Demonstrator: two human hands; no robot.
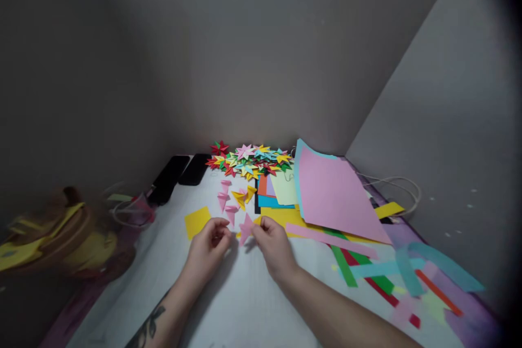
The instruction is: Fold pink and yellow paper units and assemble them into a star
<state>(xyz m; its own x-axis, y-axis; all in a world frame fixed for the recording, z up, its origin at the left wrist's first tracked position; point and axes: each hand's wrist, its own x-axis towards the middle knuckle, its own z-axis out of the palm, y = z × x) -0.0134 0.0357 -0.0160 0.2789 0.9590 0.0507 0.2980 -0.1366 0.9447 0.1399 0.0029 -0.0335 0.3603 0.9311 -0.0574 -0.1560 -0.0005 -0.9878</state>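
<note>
Between my hands, over the white table surface (pixel 228 304), is a folded paper piece (pixel 246 228), pink with a bit of yellow. My right hand (pixel 275 244) pinches its right side. Just left of it, my left hand (pixel 210 242) has its fingers curled together; whether they hold anything is too small to tell. Beyond the hands lie several pink folded pieces (pixel 223 200) and a few yellow ones (pixel 240 199). A yellow square sheet (pixel 197 221) rests beside my left hand. Colourful paper stars (pixel 253 160) are heaped at the back.
Two black phones (pixel 171 174) (pixel 194 169) lie at the back left. Large pink sheets (pixel 334 190) and smaller coloured sheets (pixel 285 187) are stacked right of centre. Paper strips (pixel 379 277) are scattered at the right, near a white cable (pixel 408 182). A blurred brown container (pixel 77 234) stands at the left.
</note>
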